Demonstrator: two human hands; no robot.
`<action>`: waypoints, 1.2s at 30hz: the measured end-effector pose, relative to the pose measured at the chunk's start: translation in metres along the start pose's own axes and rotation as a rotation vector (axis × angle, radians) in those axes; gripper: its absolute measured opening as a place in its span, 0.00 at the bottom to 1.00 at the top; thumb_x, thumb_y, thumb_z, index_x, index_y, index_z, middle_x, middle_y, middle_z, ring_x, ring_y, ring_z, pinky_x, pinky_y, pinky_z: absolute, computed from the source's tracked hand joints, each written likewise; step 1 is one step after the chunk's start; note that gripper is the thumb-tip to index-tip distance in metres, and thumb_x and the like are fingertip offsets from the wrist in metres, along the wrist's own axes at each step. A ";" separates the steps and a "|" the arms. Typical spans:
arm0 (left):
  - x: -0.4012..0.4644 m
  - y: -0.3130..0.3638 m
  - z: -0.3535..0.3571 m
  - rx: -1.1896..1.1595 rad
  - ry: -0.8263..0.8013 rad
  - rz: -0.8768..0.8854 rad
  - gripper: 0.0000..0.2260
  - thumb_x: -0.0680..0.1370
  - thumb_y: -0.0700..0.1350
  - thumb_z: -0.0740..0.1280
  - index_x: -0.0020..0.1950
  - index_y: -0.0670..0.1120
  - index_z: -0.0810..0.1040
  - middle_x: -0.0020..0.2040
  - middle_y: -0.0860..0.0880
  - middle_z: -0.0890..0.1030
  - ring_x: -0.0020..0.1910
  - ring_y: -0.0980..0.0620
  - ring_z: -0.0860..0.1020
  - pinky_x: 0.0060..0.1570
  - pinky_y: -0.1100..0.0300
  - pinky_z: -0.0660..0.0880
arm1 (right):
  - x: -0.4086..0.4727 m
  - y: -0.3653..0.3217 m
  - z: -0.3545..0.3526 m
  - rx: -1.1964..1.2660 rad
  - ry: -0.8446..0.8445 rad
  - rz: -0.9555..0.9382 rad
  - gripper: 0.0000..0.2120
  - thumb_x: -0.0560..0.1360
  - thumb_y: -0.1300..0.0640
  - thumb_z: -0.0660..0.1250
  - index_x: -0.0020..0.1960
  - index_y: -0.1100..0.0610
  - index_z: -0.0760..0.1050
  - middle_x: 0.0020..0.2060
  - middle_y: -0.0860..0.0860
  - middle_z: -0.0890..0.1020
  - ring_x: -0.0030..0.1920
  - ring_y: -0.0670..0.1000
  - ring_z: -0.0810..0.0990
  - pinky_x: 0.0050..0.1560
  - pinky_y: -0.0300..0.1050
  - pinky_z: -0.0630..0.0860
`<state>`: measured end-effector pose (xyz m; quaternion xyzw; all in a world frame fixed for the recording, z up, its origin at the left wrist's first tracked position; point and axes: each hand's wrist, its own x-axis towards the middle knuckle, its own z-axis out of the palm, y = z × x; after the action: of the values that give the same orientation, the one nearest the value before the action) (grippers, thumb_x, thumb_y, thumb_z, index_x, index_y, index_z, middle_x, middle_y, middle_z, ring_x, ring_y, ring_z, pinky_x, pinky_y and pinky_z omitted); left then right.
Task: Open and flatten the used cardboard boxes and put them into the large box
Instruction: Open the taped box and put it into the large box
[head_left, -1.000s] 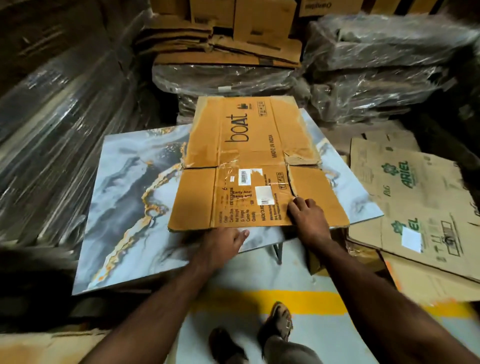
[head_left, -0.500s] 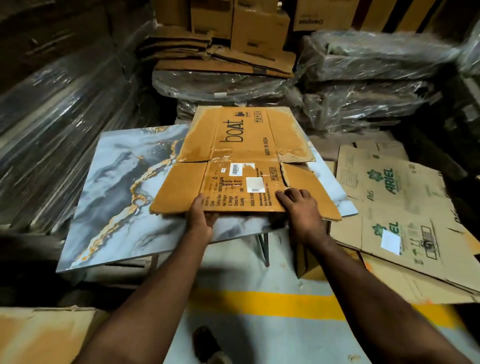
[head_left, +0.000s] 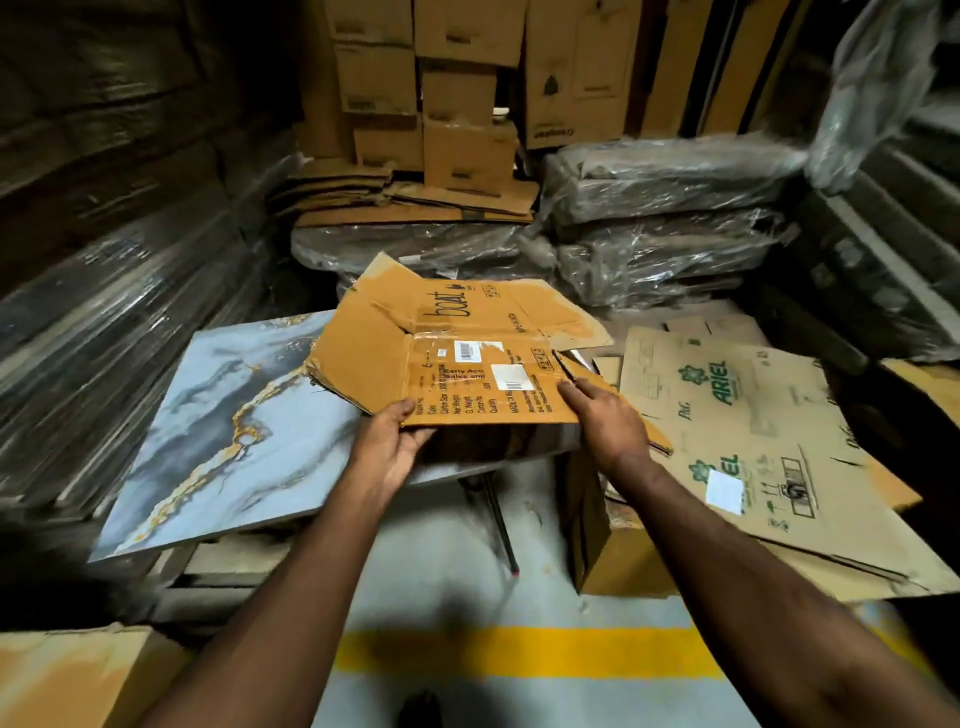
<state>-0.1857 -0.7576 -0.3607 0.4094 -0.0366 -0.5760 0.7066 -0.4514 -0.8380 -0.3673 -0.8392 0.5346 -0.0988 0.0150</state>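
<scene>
A flattened brown "boat" cardboard box (head_left: 467, 358) with white labels is lifted off the marble-patterned table top (head_left: 223, 431), its near edge raised and its far flaps bent. My left hand (head_left: 389, 447) grips the near edge from below, thumb on top. My right hand (head_left: 605, 421) lies on the box's right part, fingers spread over the edge. To the right, a flattened "ARIEL" box (head_left: 737, 431) lies on a large brown box (head_left: 613, 551) standing on the floor.
Plastic-wrapped bundles (head_left: 660, 218) and stacked cartons (head_left: 457, 104) fill the back. Wrapped stock (head_left: 104, 322) lines the left side. A yellow stripe (head_left: 519, 654) crosses the grey floor near my feet. Another cardboard sheet (head_left: 62, 675) lies at bottom left.
The boat box has come up off the table and shifted right toward the Ariel sheet. My left hand went from resting at the edge to gripping it from underneath.
</scene>
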 end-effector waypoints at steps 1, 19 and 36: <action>-0.002 0.000 0.007 -0.003 -0.016 0.009 0.12 0.82 0.33 0.58 0.65 0.36 0.71 0.59 0.35 0.81 0.58 0.41 0.81 0.49 0.46 0.82 | 0.001 0.003 -0.006 0.009 0.047 0.010 0.29 0.78 0.60 0.64 0.77 0.48 0.62 0.75 0.54 0.67 0.66 0.60 0.74 0.56 0.52 0.75; 0.113 -0.105 0.211 0.114 -0.332 -0.215 0.14 0.82 0.33 0.59 0.67 0.33 0.69 0.59 0.35 0.80 0.54 0.42 0.81 0.42 0.51 0.83 | 0.034 0.196 -0.065 -0.148 0.401 0.252 0.21 0.74 0.66 0.70 0.67 0.56 0.77 0.65 0.57 0.79 0.61 0.60 0.80 0.50 0.52 0.80; 0.198 -0.278 0.327 0.452 -0.327 -0.348 0.06 0.82 0.39 0.64 0.58 0.43 0.75 0.54 0.44 0.82 0.53 0.46 0.80 0.47 0.54 0.80 | 0.050 0.412 -0.037 -0.218 0.116 0.330 0.29 0.75 0.68 0.67 0.74 0.53 0.69 0.71 0.55 0.74 0.71 0.58 0.71 0.73 0.58 0.65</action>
<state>-0.5090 -1.1001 -0.4002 0.4581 -0.2062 -0.7234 0.4737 -0.8057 -1.0565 -0.3778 -0.7298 0.6723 -0.0849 -0.0909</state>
